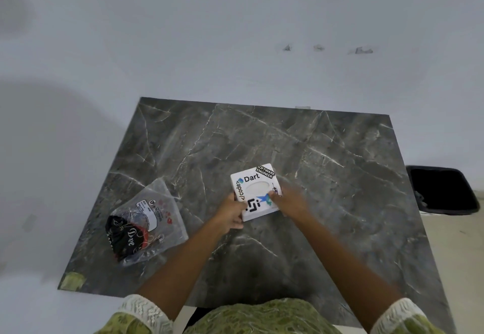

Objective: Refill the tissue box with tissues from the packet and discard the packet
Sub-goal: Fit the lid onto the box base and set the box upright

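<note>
The tissue box (255, 192) is gripped at its near corners by the left hand (230, 213) and right hand (289, 201), fingers clamped on its edges. The packet (146, 222) lies on the surface (327, 176) at nine o'clock of the box, well apart.

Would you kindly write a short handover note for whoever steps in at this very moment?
Left hand and right hand both grip the white tissue box by its near corners on the marble table.
The plastic packet lies untouched at the table's left, looking crumpled.
The black bin sits past the table's right edge.
Done: box in hand; whether it is refilled cannot be told.
Left: confirm the refill, then bin the packet.
</note>
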